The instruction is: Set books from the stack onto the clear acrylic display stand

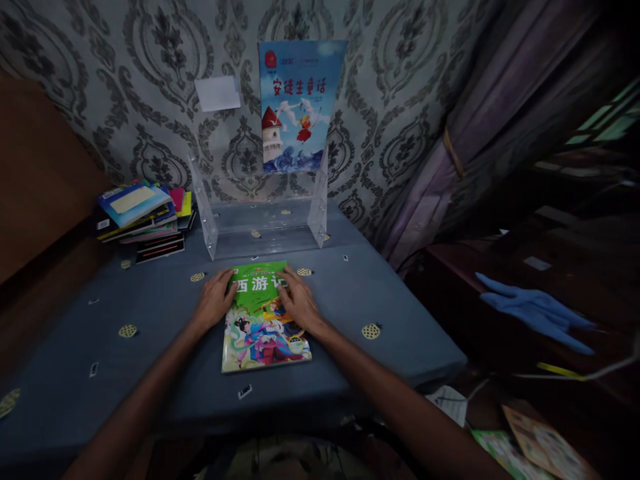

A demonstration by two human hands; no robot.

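Note:
A green picture book (pixel 267 323) with large white Chinese characters and colourful figures on its cover lies face up on the table. Its upper left side is held by my left hand (pixel 217 293), thumb over the cover's edge. On the opposite side, my right hand (pixel 300 300) grips the upper right edge, with fingers covering part of the title. Just beyond the book is a clear acrylic stand (pixel 319 217). A blue book (pixel 297 127) with red characters and a castle stands upright at the stand's right side.
Several stacked books (pixel 137 207) sit at the table's back left. A white card (pixel 217 93) shows above the stand's left part, before the patterned wall covering. The blue tablecloth (pixel 165 373) reaches the front edge. Right of the table are a tied curtain (pixel 430 167) and blue gloves (pixel 535 310).

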